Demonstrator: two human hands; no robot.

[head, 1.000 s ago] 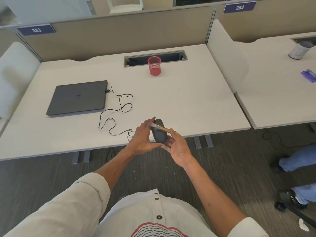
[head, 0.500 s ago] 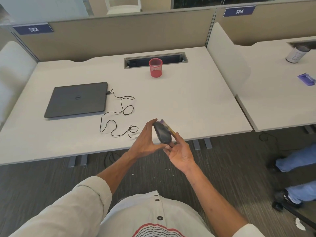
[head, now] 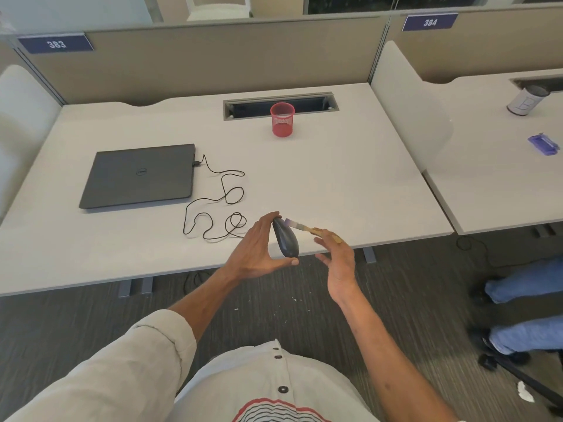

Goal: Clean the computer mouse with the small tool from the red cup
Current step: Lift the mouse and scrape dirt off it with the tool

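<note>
My left hand (head: pixel 254 249) holds a black computer mouse (head: pixel 285 240) on its side above the desk's front edge, fingertips at the far end and thumb at the near end. My right hand (head: pixel 338 263) pinches the wooden handle of a small brush (head: pixel 301 227). The brush's purple bristles touch the far end of the mouse. The mouse's black cable (head: pixel 217 205) lies in loops on the white desk (head: pixel 335 184) and runs to a closed grey laptop (head: pixel 140 178). The red mesh cup (head: pixel 282 119) stands at the back of the desk.
A cable slot (head: pixel 310 103) is cut into the desk behind the cup. Beige partitions back the desks. On the neighbouring desk at right stand a white can (head: pixel 527 100) and a purple object (head: pixel 543 144). A person's legs in jeans (head: pixel 527 306) are at lower right.
My right hand has drawn away from the mouse to the right, and the brush now points left with its bristles on the mouse's far end. The left hand keeps holding the mouse.
</note>
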